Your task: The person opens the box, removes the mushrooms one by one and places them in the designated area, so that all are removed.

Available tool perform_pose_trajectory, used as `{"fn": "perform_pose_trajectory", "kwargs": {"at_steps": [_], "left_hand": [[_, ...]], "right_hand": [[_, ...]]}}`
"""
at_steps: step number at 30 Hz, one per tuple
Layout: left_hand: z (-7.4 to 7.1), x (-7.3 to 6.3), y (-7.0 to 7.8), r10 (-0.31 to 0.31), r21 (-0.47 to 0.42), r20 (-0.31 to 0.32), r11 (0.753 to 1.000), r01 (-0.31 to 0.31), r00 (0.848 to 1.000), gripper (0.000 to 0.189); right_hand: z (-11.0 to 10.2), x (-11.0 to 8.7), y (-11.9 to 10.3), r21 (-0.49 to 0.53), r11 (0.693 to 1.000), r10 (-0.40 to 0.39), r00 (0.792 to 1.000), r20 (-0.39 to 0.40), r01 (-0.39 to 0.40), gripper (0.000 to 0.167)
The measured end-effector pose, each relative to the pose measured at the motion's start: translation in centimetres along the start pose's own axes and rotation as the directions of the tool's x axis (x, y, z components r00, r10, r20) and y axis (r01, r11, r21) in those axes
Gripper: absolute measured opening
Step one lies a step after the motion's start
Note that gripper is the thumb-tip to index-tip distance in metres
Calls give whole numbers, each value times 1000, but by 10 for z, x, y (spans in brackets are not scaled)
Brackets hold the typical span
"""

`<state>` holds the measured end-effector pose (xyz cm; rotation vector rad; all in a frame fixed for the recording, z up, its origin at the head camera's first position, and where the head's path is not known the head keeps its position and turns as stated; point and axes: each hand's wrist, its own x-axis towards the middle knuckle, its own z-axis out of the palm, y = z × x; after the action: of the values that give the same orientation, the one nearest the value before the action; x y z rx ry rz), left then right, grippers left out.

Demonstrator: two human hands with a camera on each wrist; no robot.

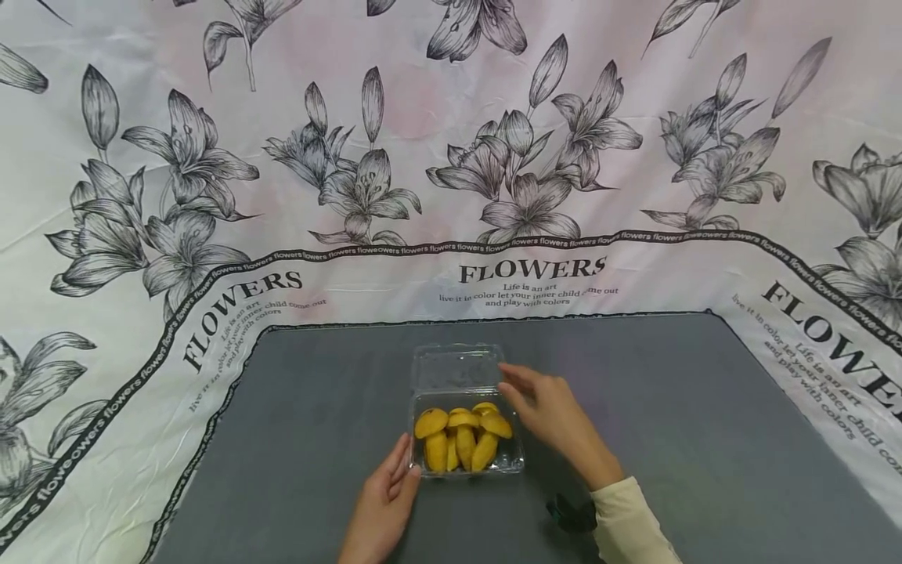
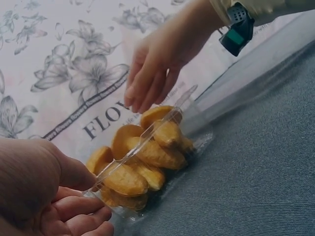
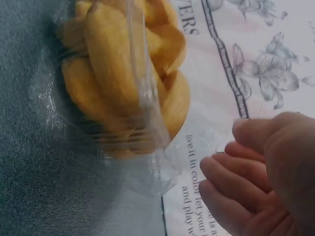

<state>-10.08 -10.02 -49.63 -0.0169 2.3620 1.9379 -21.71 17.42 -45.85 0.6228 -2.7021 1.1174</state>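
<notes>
A clear plastic clamshell box (image 1: 517, 462) rests on the grey tabletop with its hinged lid (image 1: 454, 368) laid back. Several yellow mushrooms (image 1: 463, 439), with rounded caps and thick stems, lie in its base. My left hand (image 1: 384, 497) pinches the left side of the box, thumb at the rim (image 2: 110, 171). My right hand (image 1: 553, 407) is beside the lid's right edge, fingers loosely bent; whether they touch the clear lid cannot be told. From the right wrist view, that right hand (image 3: 261, 182) appears apart from the box's base, holding nothing visible.
The grey table surface (image 1: 310, 439) spreads around the box. A white cloth (image 1: 395, 290) with black flower drawings and lettering borders it and rises behind. A dark band with a watch-like device (image 1: 572, 515) is worn on the right wrist, by a cream sleeve (image 1: 630, 521).
</notes>
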Motion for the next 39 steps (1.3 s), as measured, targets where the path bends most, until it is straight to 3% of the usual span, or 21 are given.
{"fn": "perform_pose_trajectory", "kwargs": {"at_steps": [4,8,13,16,28,39], "left_hand": [[0,0,-1,-7,3,0,1000,7,1000,63],[0,1,-1,-18,20,-2,1000,18,1000,64],[-1,2,1,-1,27,-10,1000,1,1000,63],[-2,2,1,15,22,-6,1000,-15,1000,63],[0,2,1,9,19,0,1000,-9,1000,63],[-1,4,2,-23,28,12,999,22,1000,64]], "right_hand": [[-4,-8,-9,-48,995,-83,991,102,88,54],[-7,-13,-16,-81,989,-106,976,188,123,61],[-5,-17,-16,-104,974,-173,959,226,200,65],[-4,-20,-16,-108,974,-169,954,250,200,67],[-2,-27,-16,-231,946,-168,953,252,228,64],[-1,-25,-12,-267,928,-196,950,245,261,46]]}}
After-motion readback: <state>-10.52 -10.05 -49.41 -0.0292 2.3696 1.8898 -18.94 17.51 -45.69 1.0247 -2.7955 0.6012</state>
